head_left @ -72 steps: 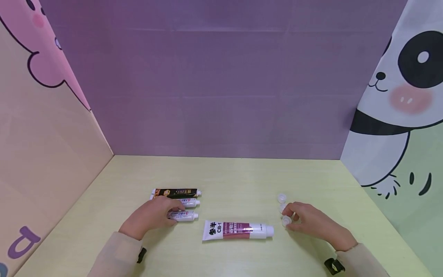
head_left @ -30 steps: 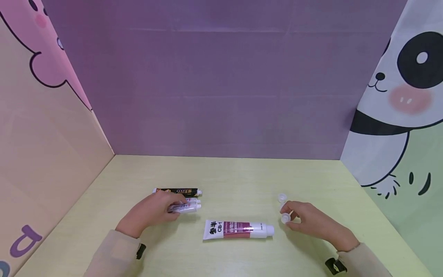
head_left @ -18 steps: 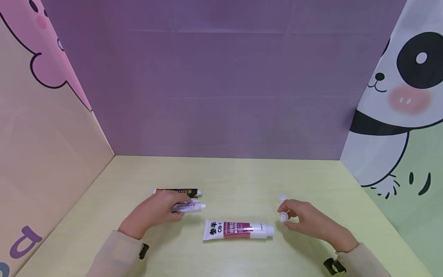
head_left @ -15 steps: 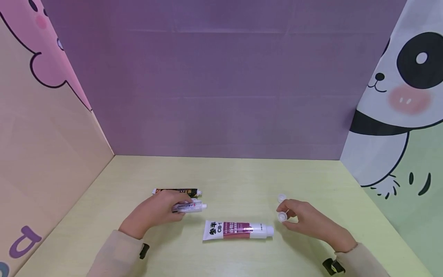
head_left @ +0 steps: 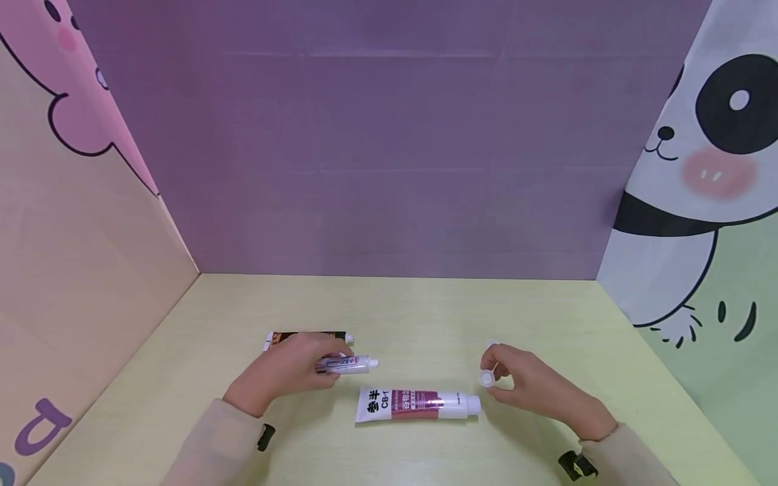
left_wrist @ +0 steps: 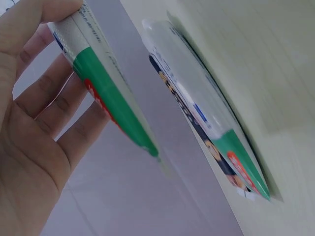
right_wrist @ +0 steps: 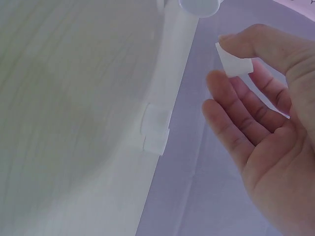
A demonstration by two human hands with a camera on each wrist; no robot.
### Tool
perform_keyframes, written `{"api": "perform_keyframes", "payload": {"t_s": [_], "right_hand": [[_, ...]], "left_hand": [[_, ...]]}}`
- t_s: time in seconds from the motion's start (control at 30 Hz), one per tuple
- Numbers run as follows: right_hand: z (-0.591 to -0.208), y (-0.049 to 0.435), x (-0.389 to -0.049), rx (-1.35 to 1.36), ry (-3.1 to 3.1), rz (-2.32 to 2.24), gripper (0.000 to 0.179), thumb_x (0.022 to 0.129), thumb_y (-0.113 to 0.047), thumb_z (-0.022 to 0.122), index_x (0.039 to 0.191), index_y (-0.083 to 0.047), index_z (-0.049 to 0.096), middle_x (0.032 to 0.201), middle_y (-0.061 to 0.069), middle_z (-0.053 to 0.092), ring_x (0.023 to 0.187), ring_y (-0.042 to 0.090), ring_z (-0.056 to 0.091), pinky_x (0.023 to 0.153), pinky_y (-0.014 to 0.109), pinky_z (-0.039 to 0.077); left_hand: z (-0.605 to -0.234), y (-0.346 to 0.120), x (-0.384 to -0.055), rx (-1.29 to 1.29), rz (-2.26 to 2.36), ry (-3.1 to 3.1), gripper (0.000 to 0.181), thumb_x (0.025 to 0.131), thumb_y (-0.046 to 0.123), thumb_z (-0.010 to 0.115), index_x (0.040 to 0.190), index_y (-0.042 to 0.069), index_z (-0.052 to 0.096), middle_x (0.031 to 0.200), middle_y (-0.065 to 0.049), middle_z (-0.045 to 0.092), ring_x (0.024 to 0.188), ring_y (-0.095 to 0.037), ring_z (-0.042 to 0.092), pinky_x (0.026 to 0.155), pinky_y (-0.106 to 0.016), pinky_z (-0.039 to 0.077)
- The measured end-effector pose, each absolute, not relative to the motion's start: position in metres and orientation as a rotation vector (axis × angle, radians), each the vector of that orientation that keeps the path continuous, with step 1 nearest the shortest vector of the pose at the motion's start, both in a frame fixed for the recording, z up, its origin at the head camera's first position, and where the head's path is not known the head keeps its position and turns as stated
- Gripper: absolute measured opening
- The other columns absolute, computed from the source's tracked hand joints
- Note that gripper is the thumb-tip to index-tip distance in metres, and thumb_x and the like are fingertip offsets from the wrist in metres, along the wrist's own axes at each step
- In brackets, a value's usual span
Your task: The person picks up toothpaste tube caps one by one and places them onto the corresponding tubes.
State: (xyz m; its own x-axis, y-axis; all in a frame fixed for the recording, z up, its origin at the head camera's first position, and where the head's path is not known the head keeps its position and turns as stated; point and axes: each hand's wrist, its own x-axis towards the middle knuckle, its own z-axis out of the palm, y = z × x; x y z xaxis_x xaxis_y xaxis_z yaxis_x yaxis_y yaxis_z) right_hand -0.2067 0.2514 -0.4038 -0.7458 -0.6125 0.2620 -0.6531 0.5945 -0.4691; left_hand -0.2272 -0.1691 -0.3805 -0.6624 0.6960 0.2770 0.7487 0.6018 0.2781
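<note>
My left hand (head_left: 288, 371) pinches a small white toothpaste tube (head_left: 348, 365) near its capless nozzle end, which points right; its green tail shows in the left wrist view. The tube is raised off the table. Between thumb and forefinger my right hand (head_left: 537, 385) holds a small white cap (right_wrist: 237, 64), its open side towards the head camera. A second small tube (left_wrist: 192, 83) with a green tail lies under the left hand, beside a black toothpaste tube (head_left: 281, 337). Two more white caps (right_wrist: 155, 119) rest on the table behind the right fingers, mostly hidden in the head view.
A large toothpaste tube (head_left: 419, 405) with a purple-red label and its cap on lies in front, between the hands. The pale wooden table (head_left: 419, 317) ends at a purple back wall (head_left: 395, 162), with cartoon-printed panels at both sides.
The left hand has lifted the nearest small tube off the table and carried it rightward. The right hand has picked up the nearest cap and moved it left, so the two come closer.
</note>
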Motion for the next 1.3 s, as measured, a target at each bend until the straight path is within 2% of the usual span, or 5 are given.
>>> {"api": "perform_keyframes", "payload": {"t_s": [0.37, 0.73, 1.3], "right_hand": [[-0.402, 0.242, -0.206, 1.139, -2.682, 0.816, 0.031, 0.083, -0.003, 0.078, 0.108, -0.013, 0.064, 0.102, -0.009, 0.059, 0.087, 0.006, 0.059, 0.078, 0.029, 0.055], [-0.401, 0.233, -0.208, 1.149, -2.619, 0.933, 0.036, 0.079, 0.004, 0.077, 0.101, -0.015, 0.056, 0.1, -0.009, 0.055, 0.09, 0.008, 0.06, 0.081, 0.027, 0.054], [-0.4, 0.221, -0.207, 1.152, -2.593, 0.981, 0.033, 0.082, 0.001, 0.078, 0.106, -0.013, 0.06, 0.103, -0.008, 0.059, 0.09, 0.008, 0.063, 0.081, 0.027, 0.056]], "left_hand": [[-0.375, -0.149, -0.228, -1.256, -0.615, -2.731, 0.027, 0.082, 0.007, 0.074, 0.107, 0.016, 0.073, 0.091, 0.01, 0.064, 0.07, -0.005, 0.051, 0.064, -0.022, 0.047], [-0.376, -0.132, -0.231, -1.325, -0.614, -2.698, 0.027, 0.08, 0.006, 0.074, 0.104, 0.02, 0.073, 0.085, 0.013, 0.061, 0.069, -0.004, 0.048, 0.063, -0.021, 0.046], [-0.375, -0.105, -0.232, -1.383, -0.626, -2.708, 0.025, 0.082, 0.011, 0.077, 0.106, 0.018, 0.072, 0.092, 0.011, 0.064, 0.073, -0.003, 0.052, 0.067, -0.02, 0.048]]}}
